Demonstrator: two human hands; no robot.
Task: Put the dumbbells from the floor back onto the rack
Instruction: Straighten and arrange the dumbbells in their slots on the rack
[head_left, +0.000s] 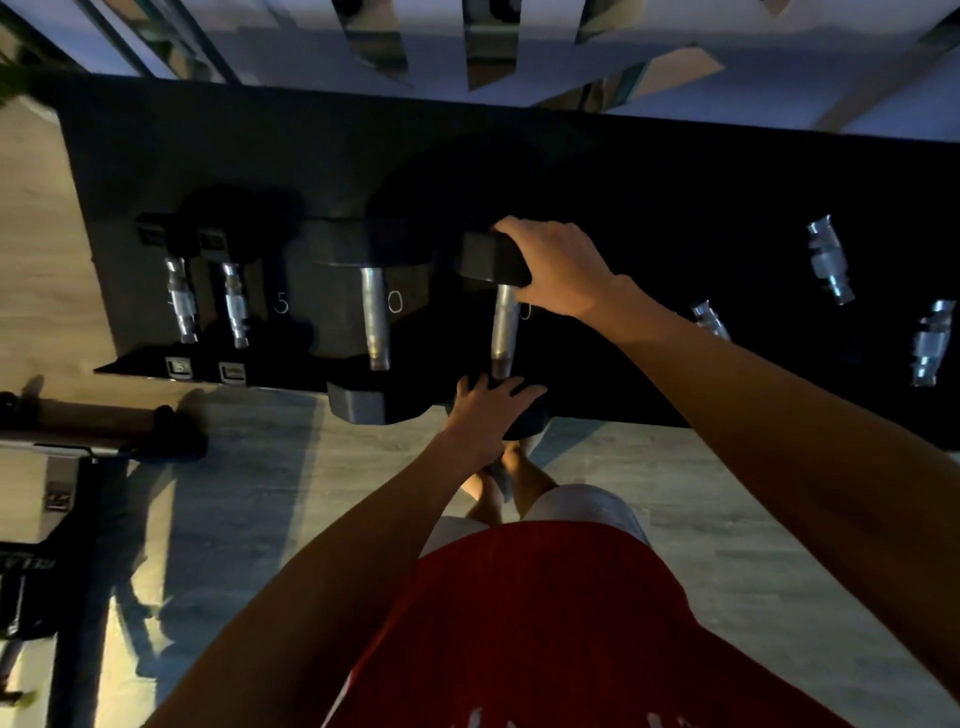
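Note:
A black hex dumbbell with a silver handle (505, 327) lies across the black rack (649, 218), near its middle. My right hand (556, 265) grips the far head, fingers curled over its top. My left hand (485, 415) lies on the near head at the rack's front edge, fingers spread over it. Left of it sits a larger dumbbell (375, 317) beside a painted "0". Further left are two small dumbbells (182, 306) (235, 306) by a "5". On the rack's right side, several more silver handles (830, 260) show in the dark.
Light wood-look floor (249, 493) runs in front of the rack. A dark gym machine (47, 483) with a roller bar stands at the left. My feet and red shirt are below the hands. Mirrored panels hang on the wall behind the rack.

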